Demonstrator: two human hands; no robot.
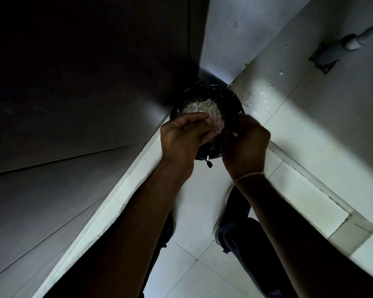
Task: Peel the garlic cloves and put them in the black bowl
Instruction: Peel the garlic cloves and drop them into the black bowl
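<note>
**Inspector:** Start with the largest items, placed against the black bowl [207, 108].

**Assistant:** A dark panelled wall [73, 82] fills everything left of the bowl. A pale tiled floor [202, 211] runs under the bowl and towards the viewer. A lighter wall [235, 29] rises beyond the bowl, and a grey pipe [340, 48] is fixed well to its right. The bowl itself sits on the floor in the corner where the two walls meet. It looks woven or ridged at the rim, though the light is poor.

**Inspector:** The person?

**Assistant:** Both forearms reach in from the near side of the bowl. Dark trouser legs and shoes show on the floor below them.

**Inspector:** The hands.

**Assistant:** The left hand [185, 136] is over the bowl's near left rim, fingers curled, pinching a pale papery piece of garlic [213, 124] with its fingertips. The right hand [246, 143] is over the near right rim, fingers bent tightly inward towards the same piece; whether it actually grips it, I cannot tell. A thin thread band [248, 176] circles the right wrist.

**Inspector:** Contents and small items?

**Assistant:** A pale heap, garlic or skins [196, 106], lies inside the bowl. White flecks [258, 97] are scattered on the floor just right of the bowl.
</note>
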